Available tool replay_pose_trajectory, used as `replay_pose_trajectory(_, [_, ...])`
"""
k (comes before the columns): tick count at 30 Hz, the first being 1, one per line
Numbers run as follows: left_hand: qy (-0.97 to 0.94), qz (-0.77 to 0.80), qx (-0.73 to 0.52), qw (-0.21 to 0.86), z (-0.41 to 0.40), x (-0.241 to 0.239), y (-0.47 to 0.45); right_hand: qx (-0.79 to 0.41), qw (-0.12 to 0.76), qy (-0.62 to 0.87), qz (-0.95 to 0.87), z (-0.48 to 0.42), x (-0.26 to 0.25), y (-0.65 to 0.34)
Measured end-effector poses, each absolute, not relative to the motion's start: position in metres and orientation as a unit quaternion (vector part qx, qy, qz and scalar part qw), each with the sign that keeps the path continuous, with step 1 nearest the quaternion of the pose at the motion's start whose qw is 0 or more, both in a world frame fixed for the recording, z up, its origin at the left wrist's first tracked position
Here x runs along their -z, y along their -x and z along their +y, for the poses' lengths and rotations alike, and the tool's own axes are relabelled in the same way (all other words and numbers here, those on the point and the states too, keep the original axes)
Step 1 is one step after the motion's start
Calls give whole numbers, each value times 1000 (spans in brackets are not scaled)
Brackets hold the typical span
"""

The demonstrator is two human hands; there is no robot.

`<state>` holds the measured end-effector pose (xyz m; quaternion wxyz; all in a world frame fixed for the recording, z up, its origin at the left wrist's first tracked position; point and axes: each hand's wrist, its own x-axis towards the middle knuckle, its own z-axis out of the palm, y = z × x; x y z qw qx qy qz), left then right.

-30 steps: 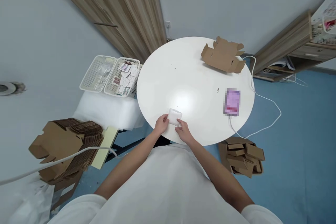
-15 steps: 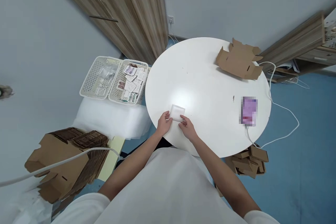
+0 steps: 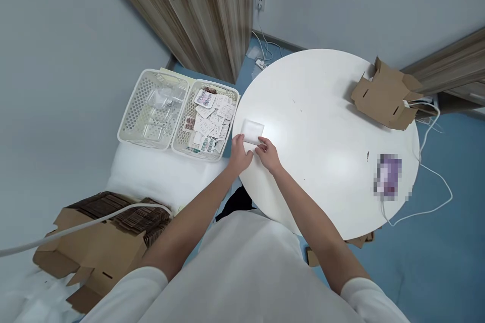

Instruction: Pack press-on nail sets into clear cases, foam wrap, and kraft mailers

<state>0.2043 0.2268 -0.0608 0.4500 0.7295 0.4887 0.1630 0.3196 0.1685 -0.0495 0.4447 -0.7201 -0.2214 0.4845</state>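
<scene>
A small, flat, white square packet (image 3: 252, 131), seemingly wrapped in foam sheet, lies at the left side of the round white table (image 3: 322, 202). My left hand (image 3: 239, 154) grips its near left corner, fingers along the edge and thumb just below. At the near right corner, my right hand (image 3: 268, 154) has its fingertips on the packet, the thumb bent under them. What is inside the packet is hidden.
Left of the table stand a white basket (image 3: 175, 149) with printed cards and another basket (image 3: 127, 136) with clear plastic pieces. White foam sheets (image 3: 159, 166) and a stack of flat cardboard boxes (image 3: 94, 242) lie nearer. An unfolded box (image 3: 382, 93), cable (image 3: 435, 174) and blurred purple item (image 3: 390, 174) are right.
The view has shifted toward the left, bringing the baskets closer. Both hands and the packet are farther from my body, near the table's left edge.
</scene>
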Motion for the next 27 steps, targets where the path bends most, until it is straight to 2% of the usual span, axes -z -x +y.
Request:
replay_pose_trajectory(8, [-769, 466, -121, 421, 251, 63, -206, -463, 462, 720, -230, 198, 55, -316])
replay_pose_trajectory(27, [-762, 448, -125, 450, 243, 58, -196, -464, 428, 736, -243, 183, 42, -314])
